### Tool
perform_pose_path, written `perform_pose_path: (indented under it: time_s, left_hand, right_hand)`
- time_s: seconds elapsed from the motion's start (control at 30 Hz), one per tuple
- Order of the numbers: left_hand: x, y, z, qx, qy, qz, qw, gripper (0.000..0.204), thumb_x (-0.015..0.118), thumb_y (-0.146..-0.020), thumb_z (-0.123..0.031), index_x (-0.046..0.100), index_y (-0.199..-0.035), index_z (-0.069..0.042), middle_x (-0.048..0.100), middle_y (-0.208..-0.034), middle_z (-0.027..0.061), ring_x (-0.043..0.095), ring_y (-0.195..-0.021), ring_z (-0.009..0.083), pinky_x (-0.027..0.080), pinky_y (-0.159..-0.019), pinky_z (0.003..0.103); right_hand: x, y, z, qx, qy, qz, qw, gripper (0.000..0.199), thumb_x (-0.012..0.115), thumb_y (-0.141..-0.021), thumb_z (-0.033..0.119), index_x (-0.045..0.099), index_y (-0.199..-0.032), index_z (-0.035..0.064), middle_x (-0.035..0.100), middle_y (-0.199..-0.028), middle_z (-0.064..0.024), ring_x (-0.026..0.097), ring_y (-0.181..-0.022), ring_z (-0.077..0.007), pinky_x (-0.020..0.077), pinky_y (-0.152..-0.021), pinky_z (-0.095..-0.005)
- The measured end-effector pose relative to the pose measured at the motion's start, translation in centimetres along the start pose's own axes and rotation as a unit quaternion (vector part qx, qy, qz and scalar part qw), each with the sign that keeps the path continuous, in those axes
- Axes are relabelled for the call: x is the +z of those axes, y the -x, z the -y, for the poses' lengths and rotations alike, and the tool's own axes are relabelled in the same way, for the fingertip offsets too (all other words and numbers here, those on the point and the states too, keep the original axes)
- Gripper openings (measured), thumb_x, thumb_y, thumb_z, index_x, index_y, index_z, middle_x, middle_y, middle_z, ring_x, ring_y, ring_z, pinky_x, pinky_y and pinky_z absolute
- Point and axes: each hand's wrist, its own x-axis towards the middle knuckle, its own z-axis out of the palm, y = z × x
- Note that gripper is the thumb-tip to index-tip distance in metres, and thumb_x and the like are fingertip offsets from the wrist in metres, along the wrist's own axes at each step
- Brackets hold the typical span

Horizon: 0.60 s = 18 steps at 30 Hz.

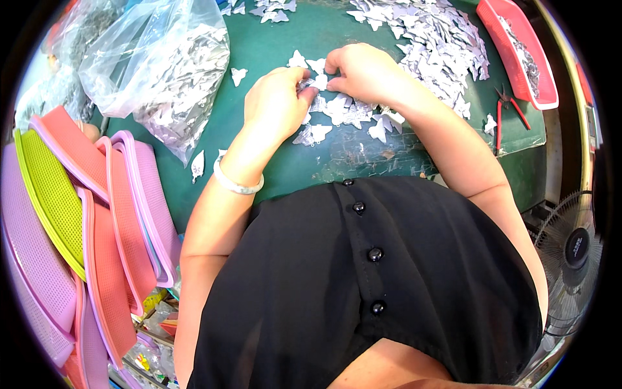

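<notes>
Closest to the camera, your black blouse [337, 259] spreads across the lower half of the view, a row of round, glossy black buttons [375, 254] running down it. Beyond it, both your forearms reach over the scuffed green tabletop [285, 162], and a pale bangle [240, 188] rings your left wrist.

Your left hand [275, 97] has thumb and fingertips curled close together, with only a narrow gap; your right hand [363, 71] faces it, thumb and forefinger slightly parted. Between them lies a silvery butterfly-shaped piece [320, 82]; you are at its edges, but whether either hand actually pinches it, I cannot tell.

Just below your fingers sits a loose cluster of similar pieces [340, 110]. A much larger heap [447, 55] spreads beyond your right forearm, and a clear plastic bag [184, 78] filled with more stands to your left. Near the table's right edge you have red-handled pliers [499, 129], one stray piece [490, 124] beside them, and a pinkish-red basket [545, 96] with metallic bits inside.

Along your left side, perforated baskets in lime [48, 194], coral and purple lean together; a fan [576, 246] stands low on your right.
</notes>
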Motion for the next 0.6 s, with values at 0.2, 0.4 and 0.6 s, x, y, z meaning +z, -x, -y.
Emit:
perform_pose_path:
  time_s: [0.2, 0.4, 0.6]
  left_hand:
    - [0.5, -1.2, 0.4, 0.064, -0.031, -0.014, 0.997, 0.022, 0.066, -0.071, -0.016, 0.065, -0.091, -0.006, 0.063, -0.082, 0.0105, 0.06, -0.069, 0.0233, 0.047, -0.064, 0.032]
    - [-0.3, -1.4, 0.2, -0.057, 0.16, 0.054, 0.984, 0.017, 0.068, -0.07, -0.014, 0.065, -0.081, -0.002, 0.061, -0.065, 0.0066, 0.055, -0.056, 0.0132, 0.044, -0.055, 0.028]
    - [-0.9, -0.9, 0.8, -0.091, 0.401, 0.075, 0.908, 0.011, 0.066, -0.074, -0.012, 0.064, -0.079, -0.002, 0.055, -0.061, -0.0021, 0.043, -0.051, 0.0033, 0.034, -0.046, 0.018]
  right_hand:
    - [-0.7, 0.0, 0.6, 0.016, 0.008, 0.049, 0.999, 0.017, 0.064, -0.069, 0.013, 0.062, -0.083, 0.0034, 0.062, -0.073, -0.013, 0.061, -0.072, -0.027, 0.047, -0.065, -0.0365]
    - [-1.7, -0.1, -0.2, 0.031, -0.179, 0.122, 0.976, 0.016, 0.063, -0.071, 0.011, 0.063, -0.084, 0.0015, 0.06, -0.067, -0.0075, 0.056, -0.061, -0.0129, 0.0442, -0.056, -0.0269]
    - [-1.9, 0.4, -0.7, 0.053, -0.321, 0.091, 0.941, 0.018, 0.063, -0.076, 0.011, 0.063, -0.088, -0.002, 0.061, -0.07, -0.0018, 0.053, -0.063, -0.0068, 0.0427, -0.058, -0.0226]
